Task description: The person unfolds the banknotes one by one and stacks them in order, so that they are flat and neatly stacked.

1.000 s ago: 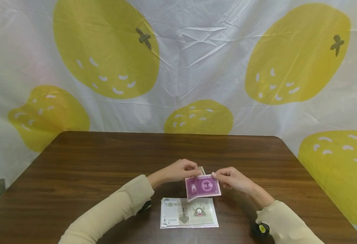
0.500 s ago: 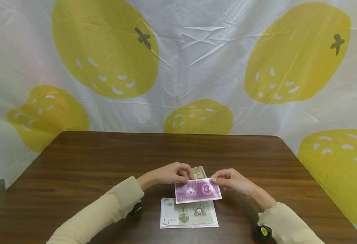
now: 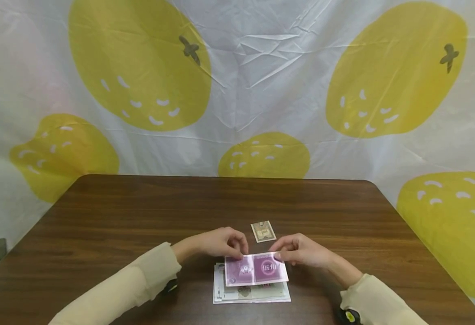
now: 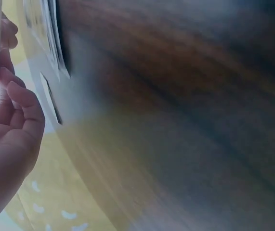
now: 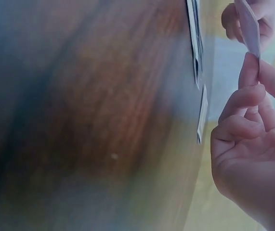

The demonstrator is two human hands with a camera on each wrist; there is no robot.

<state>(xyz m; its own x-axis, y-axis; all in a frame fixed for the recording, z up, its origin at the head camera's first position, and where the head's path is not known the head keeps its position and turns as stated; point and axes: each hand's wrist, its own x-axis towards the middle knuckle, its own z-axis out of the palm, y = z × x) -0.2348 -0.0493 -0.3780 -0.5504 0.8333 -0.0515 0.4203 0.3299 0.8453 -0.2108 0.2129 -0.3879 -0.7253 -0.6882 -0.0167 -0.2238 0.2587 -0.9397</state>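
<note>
A purple banknote (image 3: 255,270) is held level by its far corners above a stack of pale banknotes (image 3: 221,295) on the table. My left hand (image 3: 225,242) pinches its left far corner between thumb and fingers. At the right far corner my right hand (image 3: 302,249) pinches it likewise. The note overlaps the rear part of the stack and hides much of the top note's print. Both wrist views show the purple note edge-on, apart from the stack. Behind the hands a small brown banknote (image 3: 263,231) lies on the wood, touched by neither hand.
The brown wooden table (image 3: 148,203) has rounded far corners. Behind it hangs a white curtain (image 3: 261,99) printed with big yellow lemons.
Both hands have brought the purple note nearer and over the stack. My left hand shifted left along its edge to the far corner, and the note lies flatter. The brown note is now uncovered.
</note>
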